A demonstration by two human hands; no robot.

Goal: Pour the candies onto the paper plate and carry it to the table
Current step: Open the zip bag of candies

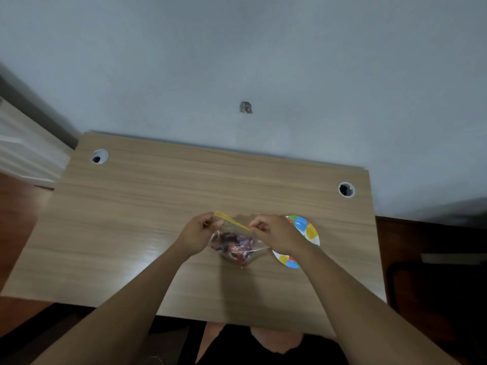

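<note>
A clear zip bag (235, 246) with a yellow seal strip holds several red and dark candies and hangs just above the wooden desk. My left hand (197, 233) pinches the strip's left end, and my right hand (276, 234) pinches its right end. A white paper plate (307, 230) with blue, yellow and red patches lies on the desk just right of the bag. My right hand and wrist cover the plate's middle.
The light wooden desk (131, 233) stands against a grey wall and has round cable holes at the back left (99, 156) and back right (346, 189). Dark furniture (434, 259) stands to the right. Brown floor shows at the left.
</note>
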